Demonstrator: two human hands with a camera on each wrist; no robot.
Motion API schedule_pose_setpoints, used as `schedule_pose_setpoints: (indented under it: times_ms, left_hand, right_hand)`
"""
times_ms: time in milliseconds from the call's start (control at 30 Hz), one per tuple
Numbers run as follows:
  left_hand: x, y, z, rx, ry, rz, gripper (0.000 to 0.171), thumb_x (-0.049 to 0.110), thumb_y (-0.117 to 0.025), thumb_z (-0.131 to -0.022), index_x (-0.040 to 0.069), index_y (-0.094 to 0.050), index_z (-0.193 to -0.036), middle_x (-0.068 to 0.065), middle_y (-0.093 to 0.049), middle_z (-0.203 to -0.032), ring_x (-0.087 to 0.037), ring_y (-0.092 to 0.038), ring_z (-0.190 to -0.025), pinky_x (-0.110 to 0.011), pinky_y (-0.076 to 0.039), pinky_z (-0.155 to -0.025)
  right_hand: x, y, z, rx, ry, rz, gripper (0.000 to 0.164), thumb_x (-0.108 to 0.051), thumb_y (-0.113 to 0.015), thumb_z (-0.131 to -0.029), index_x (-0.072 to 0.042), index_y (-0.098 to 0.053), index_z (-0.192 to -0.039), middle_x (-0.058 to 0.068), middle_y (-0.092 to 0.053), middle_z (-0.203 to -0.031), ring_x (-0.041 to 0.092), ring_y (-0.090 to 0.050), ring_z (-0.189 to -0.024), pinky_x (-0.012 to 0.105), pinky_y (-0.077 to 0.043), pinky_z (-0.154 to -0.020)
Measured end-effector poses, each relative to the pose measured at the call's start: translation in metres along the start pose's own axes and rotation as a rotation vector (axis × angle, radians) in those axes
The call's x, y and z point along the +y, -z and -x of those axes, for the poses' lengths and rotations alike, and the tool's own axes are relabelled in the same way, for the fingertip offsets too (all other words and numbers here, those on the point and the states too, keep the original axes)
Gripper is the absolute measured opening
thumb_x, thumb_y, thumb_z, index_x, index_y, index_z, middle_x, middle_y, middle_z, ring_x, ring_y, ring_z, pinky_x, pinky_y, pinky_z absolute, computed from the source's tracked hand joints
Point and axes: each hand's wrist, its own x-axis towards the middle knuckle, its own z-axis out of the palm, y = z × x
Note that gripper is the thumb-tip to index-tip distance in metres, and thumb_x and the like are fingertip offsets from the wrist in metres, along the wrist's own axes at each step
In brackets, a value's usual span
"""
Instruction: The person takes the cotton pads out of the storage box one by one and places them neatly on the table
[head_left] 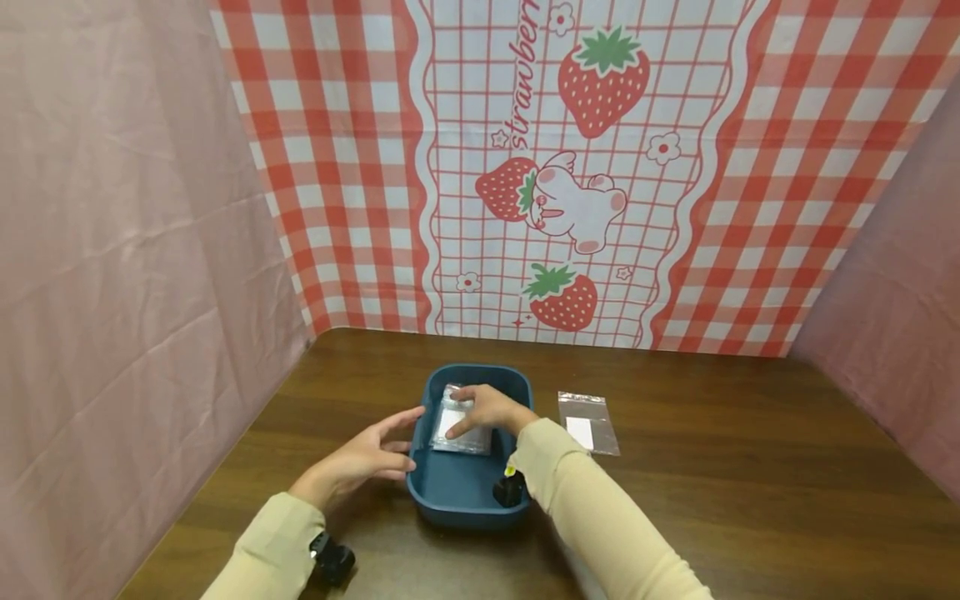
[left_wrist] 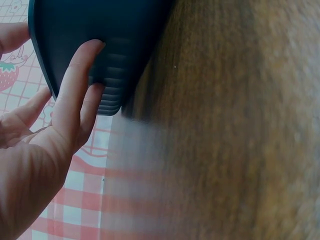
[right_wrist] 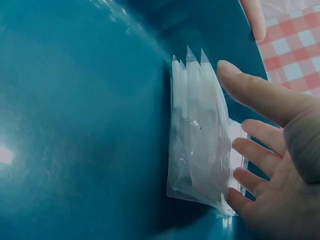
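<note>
A blue rectangular bin (head_left: 468,492) stands on the table. Inside it lies a stack of small clear zip bags with white contents (head_left: 469,442), seen edge-on as several layers (right_wrist: 200,135) in the right wrist view. My right hand (head_left: 489,410) reaches over the stack, thumb and fingers spread. The fingertips (right_wrist: 243,145) are right at the top of the stack, and the thumb is extended beside one edge. My left hand (head_left: 363,458) is at the bin's left wall, fingers extended, with fingertips (left_wrist: 92,47) against the outside of the wall and the thumb near the rim.
To the right of the bin, one clear zip bag with a white slip (head_left: 588,423) lies flat on the brown wooden table (head_left: 720,467). A red-and-white strawberry cloth (head_left: 360,183) hangs behind the table. Pink cloth (head_left: 135,250) hangs at the sides.
</note>
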Motion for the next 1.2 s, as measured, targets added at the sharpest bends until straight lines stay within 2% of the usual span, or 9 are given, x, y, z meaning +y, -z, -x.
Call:
schedule_pose_setpoints:
  times_ms: [167, 400, 833, 1200]
  left_hand:
    - [-0.001, 0.000, 0.000, -0.004, -0.001, -0.001, 0.078, -0.003, -0.062, -0.082, 0.007, -0.021, -0.148, -0.030, -0.027, -0.142, -0.043, -0.044, -0.119, -0.047, -0.049, -0.083]
    - [0.000, -0.001, 0.000, 0.000, 0.003, 0.009, 0.079, -0.003, -0.062, -0.082, 0.007, -0.021, -0.148, -0.031, -0.028, -0.141, -0.043, -0.045, -0.118, -0.046, -0.049, -0.083]
    - [0.000, -0.002, 0.000, 0.008, -0.009, 0.009, 0.079, -0.004, -0.062, -0.080, 0.006, -0.021, -0.148, -0.032, -0.030, -0.139, -0.040, -0.047, -0.116, -0.043, -0.051, -0.081]
    - [0.000, -0.003, 0.000, 0.019, -0.007, 0.019, 0.080, -0.004, -0.063, -0.079, 0.006, -0.023, -0.147, -0.031, -0.033, -0.138, -0.039, -0.047, -0.116, -0.042, -0.052, -0.079]
  right_hand:
    - [0.001, -0.002, -0.002, -0.053, 0.026, 0.084, 0.066, -0.014, -0.084, -0.065, -0.003, -0.058, -0.124, 0.011, -0.057, -0.125, 0.026, -0.048, -0.117, 0.039, -0.038, -0.098]
    - [0.001, 0.000, -0.002, -0.052, 0.060, 0.135, 0.059, -0.013, -0.084, -0.065, -0.003, -0.062, -0.119, 0.011, -0.061, -0.119, 0.025, -0.052, -0.112, 0.038, -0.041, -0.095]
    - [-0.005, 0.007, 0.001, -0.008, 0.083, 0.106, 0.058, -0.016, -0.081, -0.070, -0.006, -0.060, -0.123, 0.010, -0.058, -0.124, 0.028, -0.050, -0.116, 0.042, -0.040, -0.096]
    - [-0.016, 0.017, 0.005, 0.050, 0.148, 0.044, 0.057, -0.015, -0.081, -0.071, -0.004, -0.060, -0.123, 0.009, -0.059, -0.122, 0.025, -0.053, -0.112, 0.037, -0.043, -0.091]
